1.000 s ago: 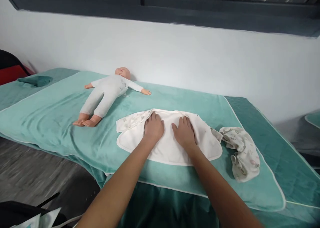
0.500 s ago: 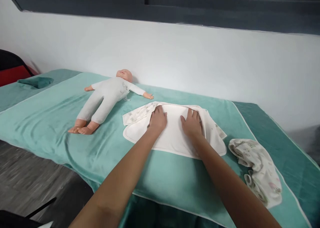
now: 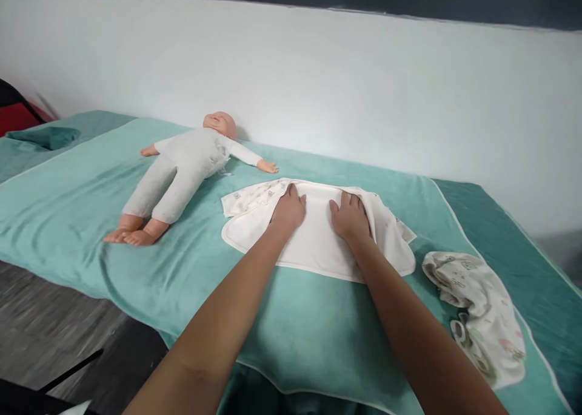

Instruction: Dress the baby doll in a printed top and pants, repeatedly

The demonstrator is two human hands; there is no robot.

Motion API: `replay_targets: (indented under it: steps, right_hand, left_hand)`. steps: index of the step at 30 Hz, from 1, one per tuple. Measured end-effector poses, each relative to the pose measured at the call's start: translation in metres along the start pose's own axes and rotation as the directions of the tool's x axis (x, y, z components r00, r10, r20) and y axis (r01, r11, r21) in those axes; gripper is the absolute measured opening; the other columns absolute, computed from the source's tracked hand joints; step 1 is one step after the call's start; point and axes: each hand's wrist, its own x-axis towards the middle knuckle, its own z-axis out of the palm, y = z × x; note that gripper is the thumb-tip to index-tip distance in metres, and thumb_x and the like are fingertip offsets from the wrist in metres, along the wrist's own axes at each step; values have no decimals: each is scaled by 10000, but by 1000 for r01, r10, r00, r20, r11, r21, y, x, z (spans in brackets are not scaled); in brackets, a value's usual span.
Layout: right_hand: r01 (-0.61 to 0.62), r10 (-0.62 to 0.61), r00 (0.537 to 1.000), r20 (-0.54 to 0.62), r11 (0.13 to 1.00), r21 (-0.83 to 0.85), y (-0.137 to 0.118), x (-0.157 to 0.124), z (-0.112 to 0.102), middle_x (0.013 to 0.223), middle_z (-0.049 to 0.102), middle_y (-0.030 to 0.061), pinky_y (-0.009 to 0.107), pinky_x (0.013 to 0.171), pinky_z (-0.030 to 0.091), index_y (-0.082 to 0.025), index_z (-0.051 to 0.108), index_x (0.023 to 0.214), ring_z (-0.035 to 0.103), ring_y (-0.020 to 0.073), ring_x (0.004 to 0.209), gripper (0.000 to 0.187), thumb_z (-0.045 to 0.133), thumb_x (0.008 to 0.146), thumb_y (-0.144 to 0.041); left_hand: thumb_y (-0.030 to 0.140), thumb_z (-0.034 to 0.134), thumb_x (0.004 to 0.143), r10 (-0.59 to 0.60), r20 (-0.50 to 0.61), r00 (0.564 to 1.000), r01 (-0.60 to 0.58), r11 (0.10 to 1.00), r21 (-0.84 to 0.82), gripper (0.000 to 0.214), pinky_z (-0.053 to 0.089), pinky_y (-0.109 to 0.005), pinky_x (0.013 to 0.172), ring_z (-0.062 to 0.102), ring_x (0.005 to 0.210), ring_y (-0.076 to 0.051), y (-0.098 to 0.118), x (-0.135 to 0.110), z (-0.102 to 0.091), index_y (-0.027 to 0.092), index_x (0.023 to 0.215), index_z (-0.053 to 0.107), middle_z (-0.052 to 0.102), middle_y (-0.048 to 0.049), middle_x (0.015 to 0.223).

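Note:
A small white baby shirt (image 3: 313, 239) lies opened out on the green cover, its plain inside facing up and a printed sleeve at each side. My left hand (image 3: 290, 210) rests flat on the left part of the shirt, fingers stretched toward the neck edge and partly tucked by the front flap. My right hand (image 3: 351, 216) lies on the right part, thumb apart from the fingers, whose outer side is beside the folded-back flap. Neither hand visibly grips the cloth. A baby doll (image 3: 182, 166) in a white suit lies on its back to the left.
A crumpled printed baby garment (image 3: 488, 312) lies at the right, near my right forearm. The green cover (image 3: 113, 172) drapes over the bed's front edge. Behind stands a white wall (image 3: 295, 81). A dark green cloth (image 3: 45, 137) lies at the far left.
The view has tilted down slightly, so things sit a little differently in frame. Both hands stay on the shirt in nearly the same places; the doll and crumpled garment have not moved.

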Motion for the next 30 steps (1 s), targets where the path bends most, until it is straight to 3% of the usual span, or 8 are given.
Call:
replay_targets:
  steps: [10,16,21,30]
  right_hand:
    - [-14,14,999,52,1000,0,-3,-1,-6,1550,416,249,479,1183,282,-64,368,1530,366,359,1453,619,272,1041,-431]
    - [-20,22,999,-50,999,41,-3,-7,-8,1559,399,231,489,1165,307,-106,332,1556,358,366,1453,625,292,1030,-442]
    - [-6,6,999,-47,1000,8,-2,10,-14,1564,378,237,495,1165,308,-116,320,1565,338,371,1464,634,285,1036,-463]
    - [-20,20,999,33,1000,10,-5,28,0,1565,403,243,472,1189,282,-77,355,1553,359,366,1461,622,266,1049,-431]
  left_hand:
    - [411,264,1038,-31,5,999,32,998,-46,641,295,-461,1244,341,1517,-343,-1,-1,2,76,1585,284,350,-191,1637]
    - [415,255,1036,-10,-36,999,10,1000,0,643,275,-495,1254,295,1533,-370,2,-4,-5,105,1599,272,321,-171,1657]
    - [408,264,1042,19,-17,1000,-19,1000,8,642,272,-481,1256,286,1540,-356,6,13,-11,75,1591,281,332,-219,1638]
    - [389,267,1047,5,6,1000,-5,1000,26,619,277,-472,1252,342,1515,-348,1,31,5,64,1572,311,390,-235,1603]
